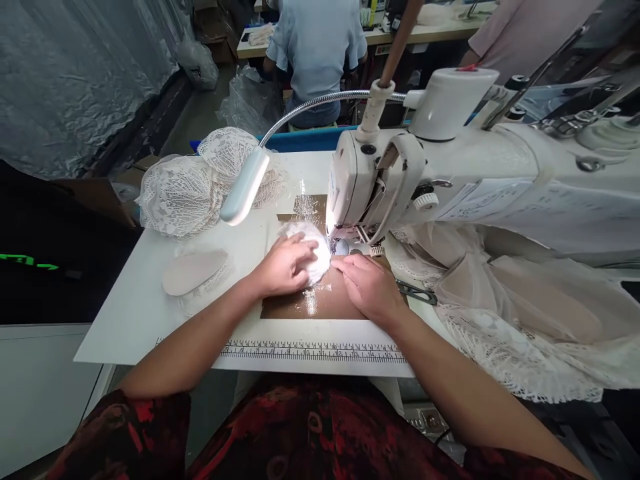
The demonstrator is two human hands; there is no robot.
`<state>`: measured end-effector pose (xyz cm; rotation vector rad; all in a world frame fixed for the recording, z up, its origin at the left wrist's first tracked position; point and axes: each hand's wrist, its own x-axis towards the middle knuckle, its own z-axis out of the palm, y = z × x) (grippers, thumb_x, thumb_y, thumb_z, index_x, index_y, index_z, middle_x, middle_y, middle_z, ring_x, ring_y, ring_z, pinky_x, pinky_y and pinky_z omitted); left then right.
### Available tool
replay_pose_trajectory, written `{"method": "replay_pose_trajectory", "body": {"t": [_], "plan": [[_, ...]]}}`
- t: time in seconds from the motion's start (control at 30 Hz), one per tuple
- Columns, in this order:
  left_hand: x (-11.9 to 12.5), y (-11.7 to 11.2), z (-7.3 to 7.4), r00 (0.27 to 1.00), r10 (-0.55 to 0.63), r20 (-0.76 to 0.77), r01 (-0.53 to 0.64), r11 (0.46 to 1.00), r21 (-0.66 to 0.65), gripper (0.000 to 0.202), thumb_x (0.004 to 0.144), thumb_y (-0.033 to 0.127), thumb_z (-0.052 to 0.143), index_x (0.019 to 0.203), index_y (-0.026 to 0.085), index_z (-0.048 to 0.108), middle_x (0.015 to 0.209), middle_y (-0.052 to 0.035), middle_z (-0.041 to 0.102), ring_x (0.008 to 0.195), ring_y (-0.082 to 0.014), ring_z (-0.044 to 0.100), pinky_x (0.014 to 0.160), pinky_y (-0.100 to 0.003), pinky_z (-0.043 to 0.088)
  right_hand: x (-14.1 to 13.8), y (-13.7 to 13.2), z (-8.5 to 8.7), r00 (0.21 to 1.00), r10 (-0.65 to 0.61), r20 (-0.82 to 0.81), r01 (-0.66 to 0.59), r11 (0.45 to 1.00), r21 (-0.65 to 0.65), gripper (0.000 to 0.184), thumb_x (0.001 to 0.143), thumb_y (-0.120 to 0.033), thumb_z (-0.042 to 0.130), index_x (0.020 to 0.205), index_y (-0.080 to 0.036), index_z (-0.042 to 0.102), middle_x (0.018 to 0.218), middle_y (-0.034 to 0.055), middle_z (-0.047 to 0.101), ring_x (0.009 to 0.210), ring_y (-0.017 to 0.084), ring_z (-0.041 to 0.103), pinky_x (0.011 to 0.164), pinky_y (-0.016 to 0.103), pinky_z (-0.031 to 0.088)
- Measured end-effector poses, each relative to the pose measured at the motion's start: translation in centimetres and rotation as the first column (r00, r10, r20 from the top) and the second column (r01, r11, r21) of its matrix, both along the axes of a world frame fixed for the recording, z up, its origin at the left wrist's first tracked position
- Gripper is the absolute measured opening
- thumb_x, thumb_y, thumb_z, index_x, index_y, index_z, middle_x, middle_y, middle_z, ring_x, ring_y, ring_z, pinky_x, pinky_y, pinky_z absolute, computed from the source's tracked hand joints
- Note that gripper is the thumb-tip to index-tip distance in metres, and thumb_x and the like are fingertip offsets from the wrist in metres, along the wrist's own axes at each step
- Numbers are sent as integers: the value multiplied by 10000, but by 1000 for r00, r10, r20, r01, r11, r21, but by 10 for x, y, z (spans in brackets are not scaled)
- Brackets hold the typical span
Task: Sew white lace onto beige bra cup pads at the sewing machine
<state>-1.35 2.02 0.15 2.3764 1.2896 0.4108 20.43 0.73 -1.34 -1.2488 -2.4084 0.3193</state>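
A round white lace piece [320,257] lies under the sewing machine's needle area [331,243], lit brightly by the lamp. My left hand [287,263] rests on its left side, fingers spread and pressing down on the fabric. At the piece's right edge, close to the presser foot, my right hand [367,283] has its thumb and forefinger pinched together on the rim; the exact hold is partly hidden. A brown plate [295,307] with shiny tape lies beneath both hands. The white sewing machine [350,180] stands just beyond my right hand.
Lace pieces [180,193] are heaped at the table's back left, near the lamp head [245,187]. An oval beige pad [193,272] lies at left. Thread snips [417,292] and piled lace fabric [525,320] are at right. A ruler strip [310,350] runs along the front. A person [320,53] sits beyond.
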Motion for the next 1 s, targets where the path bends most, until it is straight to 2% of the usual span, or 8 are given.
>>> {"method": "replay_pose_trajectory", "body": {"t": [0.1, 0.17, 0.27, 0.37, 0.5, 0.63, 0.77, 1.0], "plan": [[-3, -21, 11, 943, -312, 114, 324, 940, -107, 330, 689, 75, 514, 940, 211, 680, 1277, -30, 605, 1330, -262, 408, 1130, -512, 271, 4, 0, 0, 995, 14, -97, -15, 1000, -16, 369, 831, -99, 422, 1103, -156, 665, 1055, 84, 670, 941, 203, 590, 833, 322, 462], [-2, -35, 17, 909, -368, 195, 391, 916, -93, 344, 733, 75, 502, 988, 226, 677, 1261, -36, 614, 1293, -228, 459, 1120, -480, 316, 5, -1, -1, 992, 15, -122, -18, 1000, -20, 369, 820, -103, 429, 1094, -159, 670, 1021, 82, 674, 924, 203, 595, 813, 321, 473], [3, -45, 21, 953, -191, 233, 200, 980, -15, 332, 835, 157, 500, 1143, 195, 620, 1297, -98, 575, 1236, -224, 508, 1047, -439, 427, 5, 0, -3, 991, 51, -125, -53, 998, -13, 364, 811, -91, 426, 1068, -146, 678, 938, 82, 679, 874, 199, 597, 774, 315, 475], [10, -42, 16, 995, -38, 96, 36, 999, 28, 330, 884, 252, 507, 1187, 157, 594, 1300, -136, 562, 1237, -267, 496, 1034, -483, 428, 4, 0, -2, 990, 93, -106, -91, 996, 22, 342, 831, -105, 421, 1054, -144, 677, 938, 82, 679, 882, 198, 583, 792, 310, 450], [20, -28, 7, 985, -172, -13, 172, 983, 68, 354, 892, 270, 490, 1188, 106, 595, 1312, -155, 550, 1246, -274, 481, 1063, -467, 400, 3, -2, 4, 994, 28, 104, -31, 999, 24, 375, 847, -104, 413, 1133, -175, 646, 934, 71, 649, 862, 205, 539, 737, 303, 382], [24, -20, 6, 988, -117, -102, 129, 985, 111, 394, 898, 291, 482, 1231, 95, 561, 1309, -169, 539, 1172, -273, 522, 984, -438, 462, 2, -4, 8, 949, -49, 312, 39, 999, 37, 341, 884, -140, 416, 1119, -212, 652, 869, 67, 611, 814, 211, 500, 681, 317, 307], [25, -17, 7, 973, -69, -222, 102, 985, 141, 424, 901, 325, 480, 1257, 103, 541, 1321, -151, 530, 1079, -269, 537, 935, -432, 475, 1, -5, 8, 934, -70, 352, 62, 998, 33, 339, 884, -131, 412, 1109, -215, 651, 886, 70, 606, 827, 215, 490, 688, 328, 281], [28, -10, 6, 949, -64, -309, 112, 984, 137, 477, 893, 344, 484, 1278, 68, 538, 1366, -153, 504, 1106, -290, 524, 944, -437, 465, 1, -2, 8, 940, -80, 331, 80, 997, 13, 350, 865, -124, 427, 1130, -222, 635, 878, 69, 610, 828, 219, 486, 664, 336, 261]]}}
